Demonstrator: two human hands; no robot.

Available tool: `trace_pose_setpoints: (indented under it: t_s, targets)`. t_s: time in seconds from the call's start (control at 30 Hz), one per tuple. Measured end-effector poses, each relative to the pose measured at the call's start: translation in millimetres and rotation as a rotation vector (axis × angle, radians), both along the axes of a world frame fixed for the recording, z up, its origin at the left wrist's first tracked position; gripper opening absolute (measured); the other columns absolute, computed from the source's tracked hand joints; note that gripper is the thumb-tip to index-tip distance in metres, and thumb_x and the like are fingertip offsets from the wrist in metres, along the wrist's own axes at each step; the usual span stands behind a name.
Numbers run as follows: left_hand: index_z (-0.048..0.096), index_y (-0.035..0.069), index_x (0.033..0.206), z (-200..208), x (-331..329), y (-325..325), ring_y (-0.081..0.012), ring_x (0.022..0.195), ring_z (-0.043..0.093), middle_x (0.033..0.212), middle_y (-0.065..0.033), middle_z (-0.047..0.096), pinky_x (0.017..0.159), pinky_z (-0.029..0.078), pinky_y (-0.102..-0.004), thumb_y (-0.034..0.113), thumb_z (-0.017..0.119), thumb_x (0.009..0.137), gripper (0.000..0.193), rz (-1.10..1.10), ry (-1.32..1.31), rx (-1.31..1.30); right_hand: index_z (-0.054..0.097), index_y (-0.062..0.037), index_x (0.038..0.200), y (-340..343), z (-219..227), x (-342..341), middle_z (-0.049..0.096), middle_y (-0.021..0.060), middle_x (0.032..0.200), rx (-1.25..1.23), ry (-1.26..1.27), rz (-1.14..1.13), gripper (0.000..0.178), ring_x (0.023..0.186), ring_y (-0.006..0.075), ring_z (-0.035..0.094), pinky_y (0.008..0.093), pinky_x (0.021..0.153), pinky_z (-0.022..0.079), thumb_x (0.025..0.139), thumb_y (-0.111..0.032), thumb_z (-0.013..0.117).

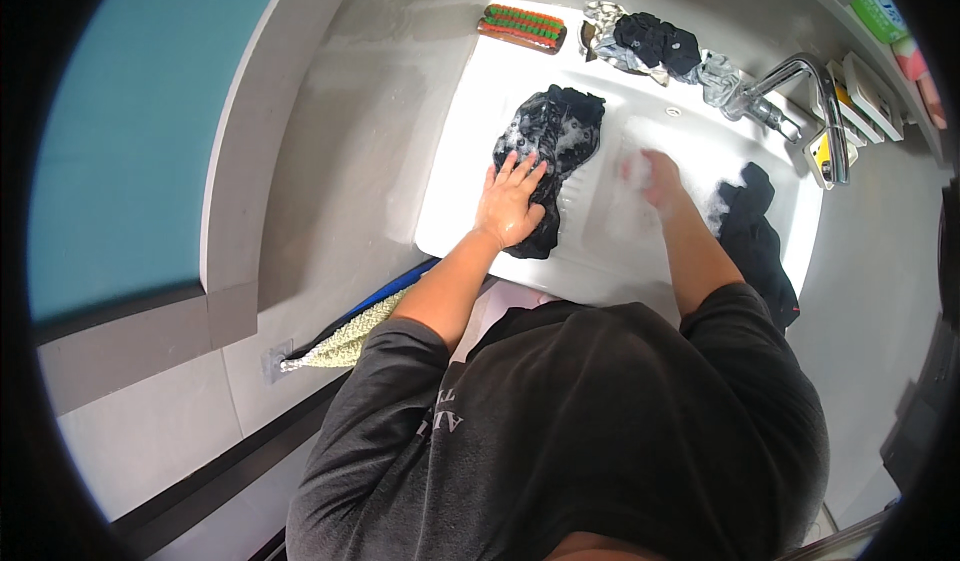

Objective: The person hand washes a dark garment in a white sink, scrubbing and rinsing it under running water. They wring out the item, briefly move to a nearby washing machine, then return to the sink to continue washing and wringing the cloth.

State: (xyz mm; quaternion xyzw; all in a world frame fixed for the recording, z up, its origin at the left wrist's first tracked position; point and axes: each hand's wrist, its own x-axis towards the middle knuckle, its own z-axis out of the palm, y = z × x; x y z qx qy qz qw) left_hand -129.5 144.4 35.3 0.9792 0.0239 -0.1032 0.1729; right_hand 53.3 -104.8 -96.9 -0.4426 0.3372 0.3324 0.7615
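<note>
My left hand [512, 201] lies with its fingers stretched out on a wet black garment [572, 161]. The garment is bunched on the left, ribbed side of the white sink [452, 191], and soap suds cling to its upper part. My right hand [660, 179] is over the basin in white foam [630, 176]; foam and blur hide its fingers, so whether it holds anything cannot be made out. Right of that hand, a second dark garment [752, 226] hangs from the basin over the sink's near right edge.
At the back ledge are a scrub brush [522, 28] with green and orange bristles and a pile of crumpled dark and patterned cloths [655, 46]. A chrome faucet [800, 71] arches over the back right corner. A yellow-green towel [350, 339] hangs at the left.
</note>
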Motion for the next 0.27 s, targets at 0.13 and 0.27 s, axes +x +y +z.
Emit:
trace_pose_setpoints:
  t_s: [0.13,0.27]
  targets:
    - [0.037,0.014,0.148,-2,-6,-2,-0.0309,0.148,0.019,0.156,-0.007,0.032,0.119,0.013,-0.054,0.022,0.058,0.077,0.074,-0.047,0.013,-0.022,0.069,-0.0056,0.093,56,107,13,0.067,0.0078,0.08,-0.402,-0.526,0.589,0.034,0.085,0.029,0.068,0.0399,0.075,0.055,0.092,-0.038,0.058]
    - [0.04,0.01,0.147,35,3,-15,-0.0324,0.148,0.019,0.157,-0.007,0.031,0.114,0.012,-0.066,0.022,0.059,0.075,0.075,-0.029,0.215,0.02,0.055,-0.0131,0.133,98,119,27,0.049,0.0205,0.141,-1.207,-1.073,1.065,0.068,0.118,0.0281,0.058,0.0414,0.099,0.045,0.085,-0.061,0.059]
